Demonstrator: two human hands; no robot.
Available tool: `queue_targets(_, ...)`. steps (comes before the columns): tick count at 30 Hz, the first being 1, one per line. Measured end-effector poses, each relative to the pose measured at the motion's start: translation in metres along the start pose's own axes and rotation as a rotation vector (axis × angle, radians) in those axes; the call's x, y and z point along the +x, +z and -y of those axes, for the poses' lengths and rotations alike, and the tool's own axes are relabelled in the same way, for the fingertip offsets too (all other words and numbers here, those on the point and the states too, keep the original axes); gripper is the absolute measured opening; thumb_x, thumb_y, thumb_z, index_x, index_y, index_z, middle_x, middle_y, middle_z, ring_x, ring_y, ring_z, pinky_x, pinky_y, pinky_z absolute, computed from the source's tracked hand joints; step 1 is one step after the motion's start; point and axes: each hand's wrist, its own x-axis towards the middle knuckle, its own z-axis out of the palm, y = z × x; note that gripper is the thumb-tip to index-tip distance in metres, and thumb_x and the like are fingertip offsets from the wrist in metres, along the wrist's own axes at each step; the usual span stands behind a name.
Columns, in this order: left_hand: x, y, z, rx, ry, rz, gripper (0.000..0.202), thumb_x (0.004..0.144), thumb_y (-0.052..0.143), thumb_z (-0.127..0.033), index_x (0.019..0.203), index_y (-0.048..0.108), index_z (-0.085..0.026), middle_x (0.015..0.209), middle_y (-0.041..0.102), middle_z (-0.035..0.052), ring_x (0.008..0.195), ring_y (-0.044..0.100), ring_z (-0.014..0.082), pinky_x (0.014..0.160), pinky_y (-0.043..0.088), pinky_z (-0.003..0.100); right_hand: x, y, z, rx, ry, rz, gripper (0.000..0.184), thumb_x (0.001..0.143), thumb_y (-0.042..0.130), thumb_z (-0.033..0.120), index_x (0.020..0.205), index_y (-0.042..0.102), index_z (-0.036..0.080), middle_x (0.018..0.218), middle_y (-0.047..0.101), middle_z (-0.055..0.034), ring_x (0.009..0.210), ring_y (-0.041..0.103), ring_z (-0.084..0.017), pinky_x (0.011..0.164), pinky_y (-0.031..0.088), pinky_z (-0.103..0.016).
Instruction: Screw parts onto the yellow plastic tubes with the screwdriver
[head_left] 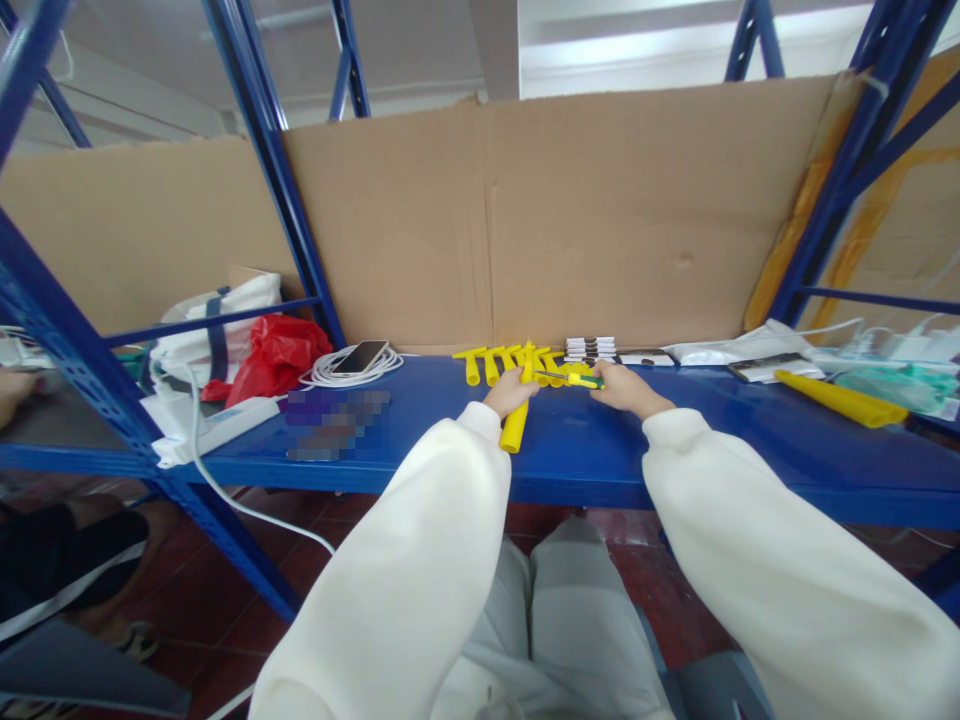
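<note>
My left hand point(507, 392) is closed around a yellow tool with a tubular handle point(514, 428), whose thick end points toward me. In my right hand point(624, 388) is a screwdriver point(583, 380) with a yellow and green handle. Its thin shaft points left and reaches the yellow tool near my left fingers; whether the tip touches it I cannot tell. Just behind my hands, several similar yellow tools point(491, 368) lie in a row on the blue shelf point(442, 440).
Small white packs point(590, 348) are stacked behind. To the left lie a phone point(363, 357), a coiled white cable point(322, 376), a power strip point(225, 428) and a red bag point(277, 352). A yellow cone-shaped piece point(840, 398) rests on the right. Cardboard point(615, 220) walls the back.
</note>
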Motion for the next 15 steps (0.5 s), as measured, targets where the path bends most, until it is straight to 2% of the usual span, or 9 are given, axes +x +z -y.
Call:
queue_targets(7,-0.0014,0.0005,-0.0017,0.006,0.0,-0.016,0.009,0.075,0.058,-0.011,0.076,0.057,-0.02,0.064,0.059,-0.0009,0.074,0.066,0.0205,0.075,0.052,0.031,0.0005,-0.0006,0.0009,0.02,-0.046,-0.005,0.022,0.086,0.059,0.026,0.103,0.07,0.019,0.101,0.077,-0.0106,0.094,0.071,-0.024,0.081,0.049,-0.028)
queue_targets(15,-0.0014,0.0007,-0.001,0.005,0.006,-0.028,0.01,0.075,0.059,-0.011,0.073,0.055,-0.02,0.061,0.057,-0.0018,0.067,0.063,0.0183,0.068,0.05,0.029,-0.0003,-0.0005,0.0019,0.003,0.019,0.026,0.036,0.083,0.063,0.025,0.118,0.063,0.018,0.102,0.076,-0.0117,0.091,0.071,-0.024,0.075,0.048,-0.028)
